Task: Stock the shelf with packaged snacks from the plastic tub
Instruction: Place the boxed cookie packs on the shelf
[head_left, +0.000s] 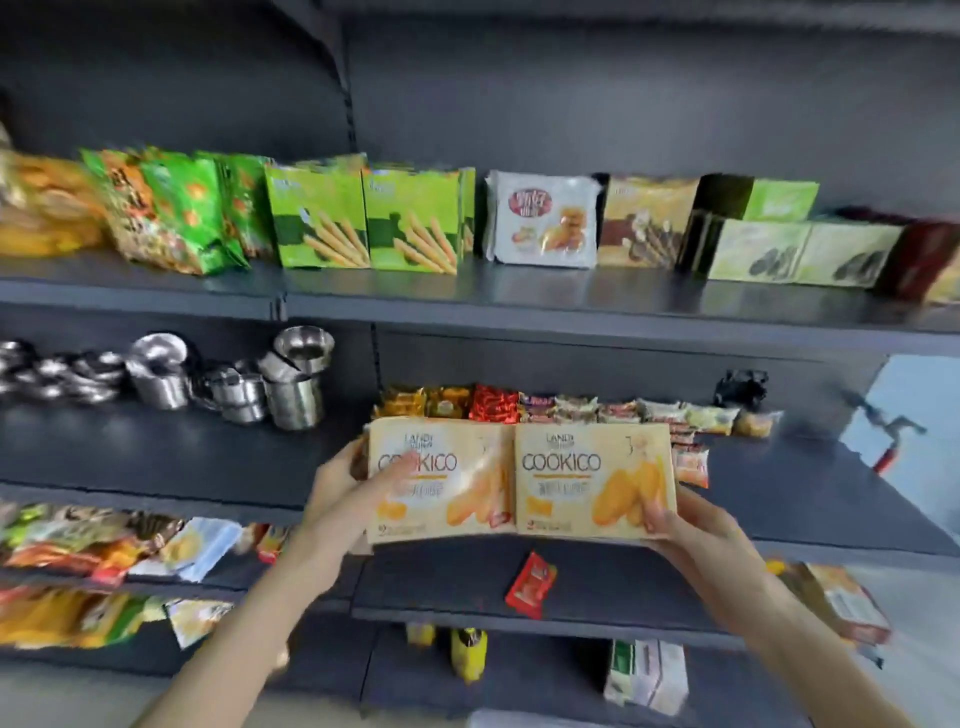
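Two beige Cookico cookie boxes are held side by side in front of the middle shelf (810, 499). My left hand (353, 486) grips the left box (441, 483) at its left edge, thumb across the front. My right hand (691, 525) grips the right box (592, 480) at its lower right corner. Behind the boxes a row of small wrapped snacks (582, 408) lies on the shelf. The plastic tub is out of view.
The top shelf (467, 296) carries green, white and brown snack boxes. Steel cups (291, 379) stand on the middle shelf at left. A red packet (530, 584) lies on the lower shelf. Mixed snack bags (93, 540) fill the lower left shelves.
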